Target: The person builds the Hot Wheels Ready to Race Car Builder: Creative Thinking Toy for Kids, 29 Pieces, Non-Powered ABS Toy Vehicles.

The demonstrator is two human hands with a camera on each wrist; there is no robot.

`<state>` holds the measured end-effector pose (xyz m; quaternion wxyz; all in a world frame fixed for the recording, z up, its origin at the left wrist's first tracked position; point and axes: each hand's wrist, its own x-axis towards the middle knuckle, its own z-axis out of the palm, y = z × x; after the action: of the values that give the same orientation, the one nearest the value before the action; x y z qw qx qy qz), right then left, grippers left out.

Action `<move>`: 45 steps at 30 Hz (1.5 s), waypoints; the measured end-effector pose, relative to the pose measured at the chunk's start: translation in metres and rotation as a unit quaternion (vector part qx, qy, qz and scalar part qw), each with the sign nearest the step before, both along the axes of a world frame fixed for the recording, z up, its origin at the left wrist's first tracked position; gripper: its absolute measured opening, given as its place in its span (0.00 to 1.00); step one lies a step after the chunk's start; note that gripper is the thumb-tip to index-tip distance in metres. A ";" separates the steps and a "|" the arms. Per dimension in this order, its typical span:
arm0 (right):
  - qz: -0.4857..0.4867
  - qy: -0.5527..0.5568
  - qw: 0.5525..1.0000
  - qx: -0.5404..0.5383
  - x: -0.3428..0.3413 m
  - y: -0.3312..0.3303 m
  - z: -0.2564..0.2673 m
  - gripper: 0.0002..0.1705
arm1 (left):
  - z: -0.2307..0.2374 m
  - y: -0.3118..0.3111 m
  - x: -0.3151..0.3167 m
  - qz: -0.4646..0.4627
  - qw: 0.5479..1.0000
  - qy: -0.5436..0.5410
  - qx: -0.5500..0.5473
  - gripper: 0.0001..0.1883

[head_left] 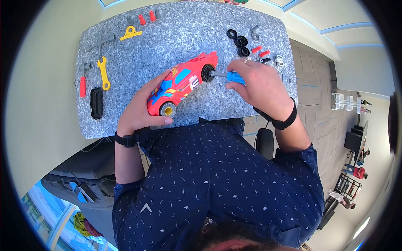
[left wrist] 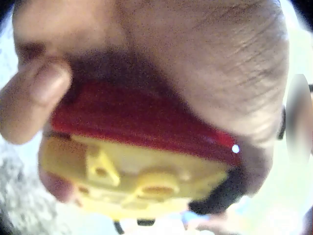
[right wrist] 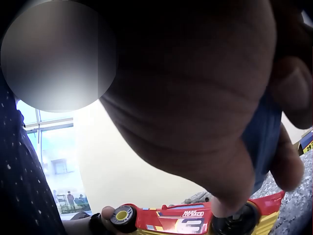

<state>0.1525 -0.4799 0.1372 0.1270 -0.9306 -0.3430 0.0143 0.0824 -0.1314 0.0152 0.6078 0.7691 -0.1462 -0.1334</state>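
My left hand (head_left: 140, 104) grips a red toy race car (head_left: 184, 79) by its near-left end, just over the table's front edge. Its front-side wheel by that hand has a yellow centre (head_left: 168, 110); the wheel at the other end is black (head_left: 207, 73). In my right hand (head_left: 264, 85) is a toy screwdriver with a blue handle (head_left: 235, 78), its grey tip at the black wheel's centre. The left wrist view shows the car's yellow underside (left wrist: 156, 183), with the thumb and palm over the red body. In the right wrist view, fingers wrap the blue handle (right wrist: 264, 134).
On the speckled grey table (head_left: 138, 62) lie a yellow wrench (head_left: 104, 74), a black oblong part (head_left: 96, 103), a red-handled tool (head_left: 83, 86) and a grey cross-shaped tool (head_left: 100, 43) at left. A yellow piece (head_left: 130, 33) lies farther back. Black wheel rings (head_left: 240, 41) and small red parts (head_left: 264, 54) are at right.
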 end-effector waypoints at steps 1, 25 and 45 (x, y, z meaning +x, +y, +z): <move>-0.016 0.034 0.999 -0.035 0.001 -0.002 0.000 0.20 | 0.000 0.001 0.000 -0.002 1.000 -0.002 0.004 0.69; -0.279 0.046 0.952 0.114 0.007 -0.115 -0.103 0.24 | -0.031 0.008 0.006 0.052 0.979 0.131 -0.146 0.77; -0.128 0.187 0.904 0.364 0.001 -0.023 -0.065 0.19 | -0.038 -0.006 0.006 0.051 0.981 0.098 -0.160 0.78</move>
<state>0.1538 -0.5025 0.0721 0.5192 -0.8359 -0.1723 0.0457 0.0887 -0.1379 -0.0227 0.7407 0.6513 -0.0659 -0.1512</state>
